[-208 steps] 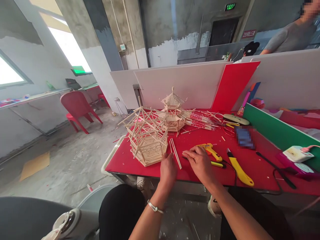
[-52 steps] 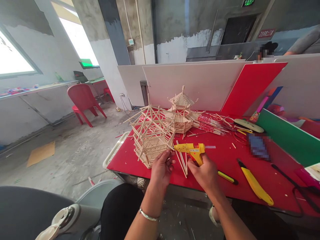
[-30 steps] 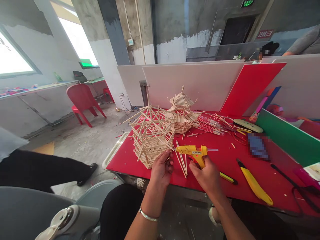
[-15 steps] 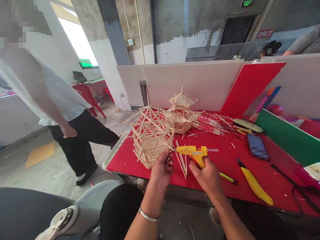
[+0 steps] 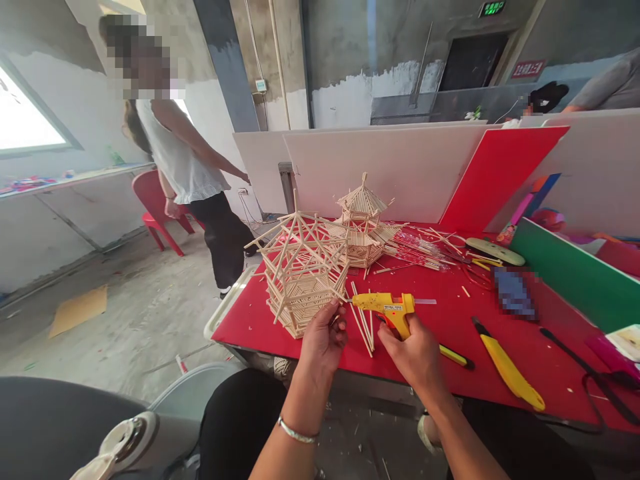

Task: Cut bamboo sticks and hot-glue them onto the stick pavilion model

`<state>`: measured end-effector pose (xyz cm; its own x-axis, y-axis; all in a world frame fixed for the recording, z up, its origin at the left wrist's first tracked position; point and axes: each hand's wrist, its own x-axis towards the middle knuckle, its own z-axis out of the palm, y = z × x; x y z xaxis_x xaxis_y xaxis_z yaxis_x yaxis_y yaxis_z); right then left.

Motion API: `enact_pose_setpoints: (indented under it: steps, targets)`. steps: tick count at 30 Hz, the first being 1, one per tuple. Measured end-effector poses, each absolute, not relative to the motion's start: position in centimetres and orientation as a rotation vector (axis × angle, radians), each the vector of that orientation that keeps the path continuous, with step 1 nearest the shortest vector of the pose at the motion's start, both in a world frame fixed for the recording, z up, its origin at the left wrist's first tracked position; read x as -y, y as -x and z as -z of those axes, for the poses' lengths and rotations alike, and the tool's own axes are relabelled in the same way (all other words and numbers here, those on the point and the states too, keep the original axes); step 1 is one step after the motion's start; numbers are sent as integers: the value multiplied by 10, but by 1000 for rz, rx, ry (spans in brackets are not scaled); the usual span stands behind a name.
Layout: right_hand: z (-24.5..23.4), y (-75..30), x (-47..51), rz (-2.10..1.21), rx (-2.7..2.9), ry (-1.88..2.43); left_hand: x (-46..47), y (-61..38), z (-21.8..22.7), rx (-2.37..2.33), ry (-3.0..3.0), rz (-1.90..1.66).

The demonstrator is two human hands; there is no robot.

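My right hand point(image 5: 411, 347) is wrapped round the handle of a yellow hot glue gun point(image 5: 385, 303), its nozzle pointing left. A clear glue stick pokes out of the gun's back. My left hand point(image 5: 323, 340) is closed in a pinch on a short wooden stick point(image 5: 339, 295), whose end is by the nozzle. Just left of it stands an open-framed pavilion model point(image 5: 300, 273) built of thin wooden sticks. Behind that is a second stick model point(image 5: 364, 220), with a finished-looking tiered roof. Several loose sticks point(image 5: 361, 319) lie between the hands.
On the red table point(image 5: 240, 323) are a yellow utility knife point(image 5: 510, 370), a slimmer cutter point(image 5: 456, 357) beside my right wrist, and bagged sticks point(image 5: 420, 250). A green board point(image 5: 575, 270) edges the right side. A person point(image 5: 185, 153) is on the floor at left.
At left the person has moved away, further back and to the right. Both my hands, the glue gun and the stick stay practically where they were.
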<state>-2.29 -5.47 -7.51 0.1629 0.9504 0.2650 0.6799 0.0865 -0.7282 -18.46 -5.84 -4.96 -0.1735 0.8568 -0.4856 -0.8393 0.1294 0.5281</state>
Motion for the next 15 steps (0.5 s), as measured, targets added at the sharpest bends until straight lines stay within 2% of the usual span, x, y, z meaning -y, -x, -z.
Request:
enact_pose_setpoints:
  steps: [15]
  targets:
    - [75,22,55,-443,1595,1631,59,185,51,-887,-53,-1507]
